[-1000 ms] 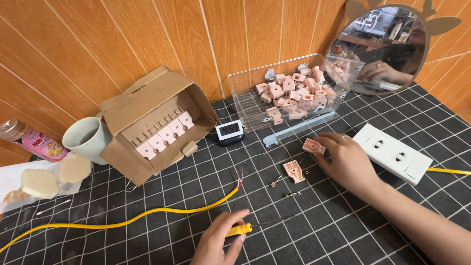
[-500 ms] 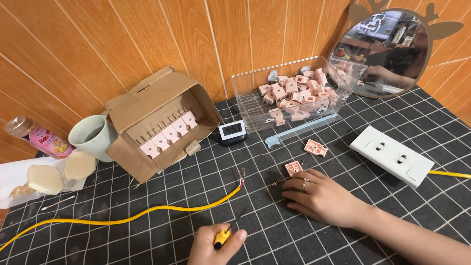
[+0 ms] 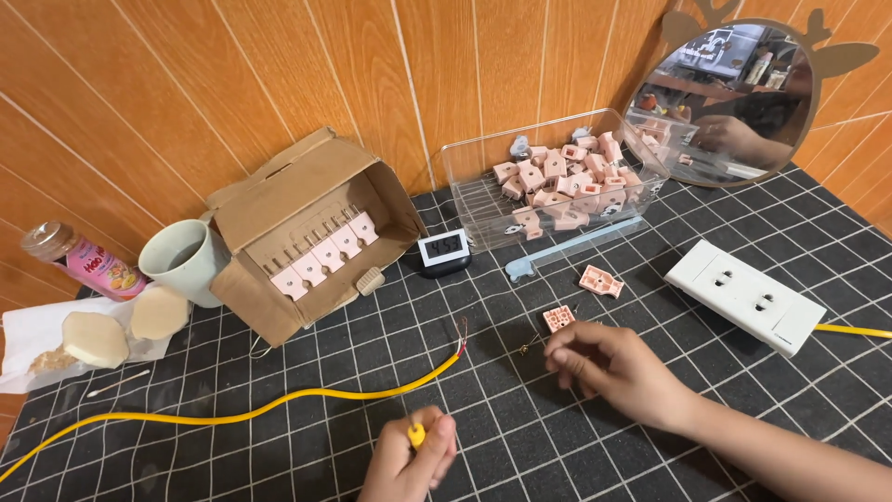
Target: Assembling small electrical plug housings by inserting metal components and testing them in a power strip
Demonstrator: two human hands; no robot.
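My right hand [image 3: 618, 367] lies knuckles up on the black grid mat [image 3: 576, 446], fingers curled at a small metal bit [image 3: 526, 350]; whether they grip anything, I cannot tell. My left hand [image 3: 409, 460] is closed round a yellow-handled tool [image 3: 418, 434]. Two pink terminal blocks [image 3: 558, 319] lie loose just beyond my right fingertips. One yellow wire [image 3: 279, 404] ends nearby.

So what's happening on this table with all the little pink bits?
A person sits at a black grid mat. The left hand grips a small yellow-handled tool. The right hand rests on the mat, fingertips pinched beside a small pink part. A yellow wire with bared strands lies between them. Behind are a clear tray of pink parts, a cardboard box and a white socket strip.
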